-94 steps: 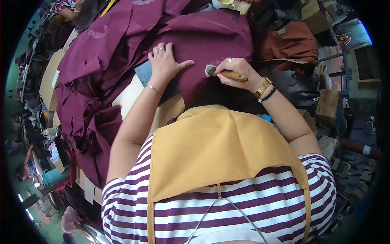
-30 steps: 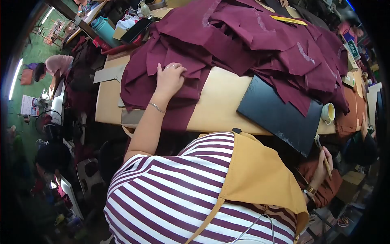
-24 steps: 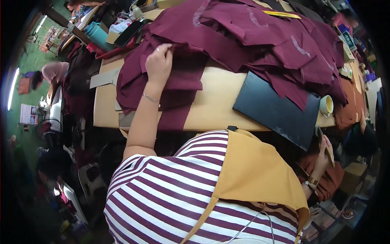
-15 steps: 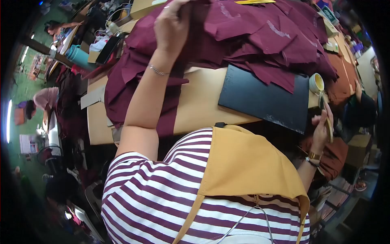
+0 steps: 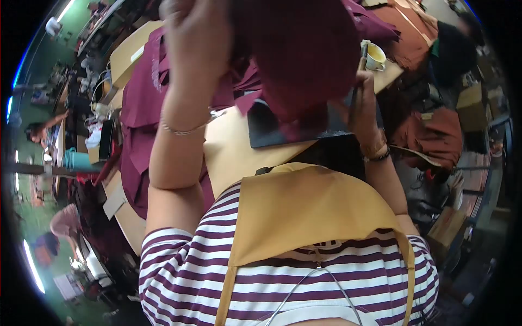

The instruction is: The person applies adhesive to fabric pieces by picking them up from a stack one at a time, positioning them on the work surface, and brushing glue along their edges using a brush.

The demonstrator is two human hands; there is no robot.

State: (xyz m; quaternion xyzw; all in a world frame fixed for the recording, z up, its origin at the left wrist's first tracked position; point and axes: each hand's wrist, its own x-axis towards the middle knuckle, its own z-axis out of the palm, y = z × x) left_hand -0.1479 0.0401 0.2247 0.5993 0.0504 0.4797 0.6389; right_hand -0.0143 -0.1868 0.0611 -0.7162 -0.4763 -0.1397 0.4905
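Observation:
At the top edge my left hand, blurred and partly cut off, is raised with its fingers closed on a maroon cloth. The cloth hangs in front of a black board and hides much of it. My right hand holds a brush upright by its handle, beside the cloth's right edge. The brush head is close to a white cup with yellow inside, standing past the board. More maroon fabric lies heaped on the left part of the table.
The pale tabletop shows between the heap and the board. Rust-coloured fabric lies at the right, near a cardboard box. A co-worker in dark clothing is at the upper right. A teal container stands at the left.
The view has swung to the right. My left hand has gone from the fabric heap to high up, lifting a maroon piece over the board. My right hand, with the brush, is nearer the board.

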